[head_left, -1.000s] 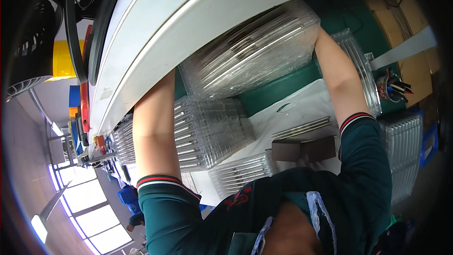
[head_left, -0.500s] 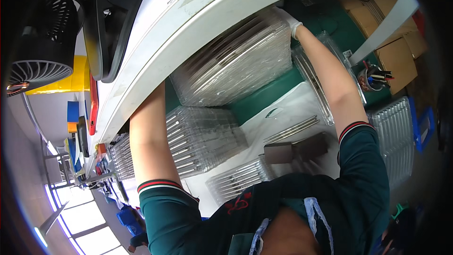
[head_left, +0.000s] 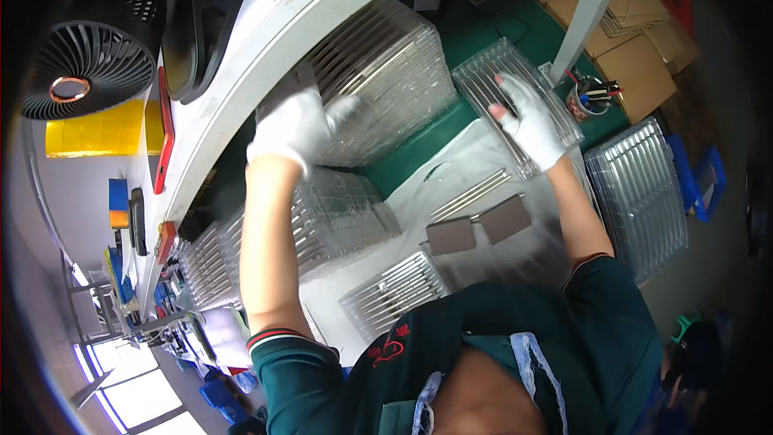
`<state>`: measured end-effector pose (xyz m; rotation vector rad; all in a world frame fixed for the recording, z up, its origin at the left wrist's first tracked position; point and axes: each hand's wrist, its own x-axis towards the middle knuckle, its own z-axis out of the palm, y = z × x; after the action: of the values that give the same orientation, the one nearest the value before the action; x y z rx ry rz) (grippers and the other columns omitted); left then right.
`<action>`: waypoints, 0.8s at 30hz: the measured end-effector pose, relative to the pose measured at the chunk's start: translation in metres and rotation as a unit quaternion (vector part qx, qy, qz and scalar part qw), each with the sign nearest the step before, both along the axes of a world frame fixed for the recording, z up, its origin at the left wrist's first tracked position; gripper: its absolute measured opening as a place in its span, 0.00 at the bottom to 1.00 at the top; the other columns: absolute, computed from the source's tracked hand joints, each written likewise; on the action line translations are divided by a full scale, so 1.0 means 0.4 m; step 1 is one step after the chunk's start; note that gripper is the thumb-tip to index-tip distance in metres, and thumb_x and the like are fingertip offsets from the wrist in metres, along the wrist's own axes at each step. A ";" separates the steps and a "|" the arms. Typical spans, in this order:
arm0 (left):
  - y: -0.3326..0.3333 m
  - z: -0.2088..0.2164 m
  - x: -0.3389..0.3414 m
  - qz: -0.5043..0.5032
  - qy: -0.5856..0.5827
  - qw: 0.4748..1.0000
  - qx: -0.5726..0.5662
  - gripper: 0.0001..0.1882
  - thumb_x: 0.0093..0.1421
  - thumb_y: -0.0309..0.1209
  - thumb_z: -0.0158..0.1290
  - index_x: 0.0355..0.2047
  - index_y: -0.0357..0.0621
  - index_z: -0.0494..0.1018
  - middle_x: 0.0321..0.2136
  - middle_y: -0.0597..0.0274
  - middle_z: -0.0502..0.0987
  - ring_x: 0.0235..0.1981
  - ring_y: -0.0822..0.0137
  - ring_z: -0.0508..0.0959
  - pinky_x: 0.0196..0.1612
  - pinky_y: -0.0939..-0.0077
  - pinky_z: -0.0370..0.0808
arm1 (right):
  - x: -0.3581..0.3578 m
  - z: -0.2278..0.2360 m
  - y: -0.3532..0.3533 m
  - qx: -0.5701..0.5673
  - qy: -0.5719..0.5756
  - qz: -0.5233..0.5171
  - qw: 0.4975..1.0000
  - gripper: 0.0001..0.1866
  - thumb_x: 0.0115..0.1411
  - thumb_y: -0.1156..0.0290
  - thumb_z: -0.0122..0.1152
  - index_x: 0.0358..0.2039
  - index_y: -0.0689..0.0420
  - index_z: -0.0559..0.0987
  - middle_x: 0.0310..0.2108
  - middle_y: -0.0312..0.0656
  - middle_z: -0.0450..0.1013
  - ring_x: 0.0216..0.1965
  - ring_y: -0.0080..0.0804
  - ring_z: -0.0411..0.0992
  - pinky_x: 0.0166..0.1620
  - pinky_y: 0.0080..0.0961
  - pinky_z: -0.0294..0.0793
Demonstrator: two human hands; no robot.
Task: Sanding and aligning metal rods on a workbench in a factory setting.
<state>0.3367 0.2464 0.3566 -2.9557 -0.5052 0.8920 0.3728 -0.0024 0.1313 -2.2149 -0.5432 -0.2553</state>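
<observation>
The tall stack of clear plastic trays (head_left: 394, 105) is at the back of the green counter (head_left: 412, 163), under the white shelf (head_left: 266, 40); its trays are transparent, shiny and ribbed, and long silvery strips show inside them. The gloved left hand (head_left: 294, 129) is at the near left end of this stack, with its thumb pointing to the right; its fingers are blurred, so I cannot tell if its grip is holding something. The gloved right hand (head_left: 531, 125) is over a flat clear tray (head_left: 485, 64), its grip wide, thumb and fingers apart. A second stack of trays (head_left: 346, 209) is beside the left forearm. On the white sheet (head_left: 483, 149) are slim metallic rods (head_left: 471, 196), two brown-grey rectangular pieces (head_left: 451, 236) and a small tray with rods (head_left: 394, 294). Farther right are a pen cup (head_left: 578, 102) and more ribbed trays (head_left: 644, 201). The dark green shirt (head_left: 499, 314) has a red embroidered emblem (head_left: 389, 348); small dark marks on the shelf cannot be read.
</observation>
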 end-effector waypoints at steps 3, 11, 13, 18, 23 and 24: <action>-0.096 -0.055 -0.241 -0.322 -0.329 0.888 0.007 0.37 0.49 0.49 0.53 0.49 0.28 0.61 0.47 0.34 0.64 0.52 0.43 0.63 0.55 0.55 0.58 | -0.080 -0.076 -0.028 -0.210 -0.003 0.001 0.978 0.34 0.48 0.55 0.60 0.53 0.57 0.65 0.54 0.49 0.59 0.58 0.49 0.52 0.60 0.40 0.49; -0.128 -0.504 -0.577 -0.206 -0.161 0.935 -0.239 0.30 0.54 0.47 0.50 0.51 0.37 0.63 0.48 0.41 0.67 0.50 0.48 0.67 0.52 0.60 0.64 | -0.141 -0.131 -0.009 -0.293 -0.063 0.021 0.954 0.33 0.44 0.63 0.61 0.52 0.55 0.65 0.56 0.48 0.55 0.58 0.49 0.50 0.60 0.43 0.45; -0.140 -0.564 -0.629 -0.198 -0.189 0.933 -0.235 0.31 0.52 0.44 0.52 0.51 0.35 0.62 0.49 0.42 0.65 0.52 0.46 0.64 0.54 0.60 0.61 | -0.190 -0.086 -0.018 -0.252 -0.080 0.027 0.964 0.28 0.46 0.65 0.60 0.50 0.55 0.68 0.54 0.47 0.59 0.56 0.47 0.54 0.59 0.40 0.51; -0.194 -0.650 -0.672 -0.176 -0.167 0.945 -0.219 0.34 0.50 0.45 0.52 0.54 0.40 0.60 0.55 0.46 0.59 0.58 0.50 0.56 0.60 0.56 0.50 | -0.343 -0.091 -0.164 -0.156 0.125 -0.022 0.979 0.18 0.52 0.67 0.56 0.44 0.55 0.71 0.40 0.49 0.71 0.38 0.46 0.71 0.40 0.36 0.70; -0.208 -0.686 -0.599 -0.199 -0.266 0.929 -0.165 0.39 0.44 0.47 0.56 0.55 0.43 0.59 0.55 0.44 0.57 0.58 0.47 0.54 0.60 0.50 0.44 | -0.412 -0.162 -0.279 -0.303 0.253 -0.104 0.913 0.16 0.54 0.63 0.54 0.41 0.55 0.70 0.30 0.48 0.74 0.31 0.49 0.72 0.37 0.40 0.70; -0.208 -0.685 -0.572 -0.200 -0.261 0.931 -0.155 0.39 0.43 0.47 0.57 0.55 0.44 0.60 0.55 0.44 0.57 0.58 0.48 0.54 0.60 0.49 0.44 | -0.420 -0.190 -0.299 -0.303 0.235 -0.100 0.918 0.15 0.54 0.62 0.53 0.40 0.55 0.70 0.28 0.49 0.74 0.30 0.49 0.73 0.36 0.42 0.70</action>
<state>0.1080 0.1632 0.0827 -3.3780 0.2782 0.1454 0.2050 -0.1219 0.0551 -2.8080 -0.1265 0.3962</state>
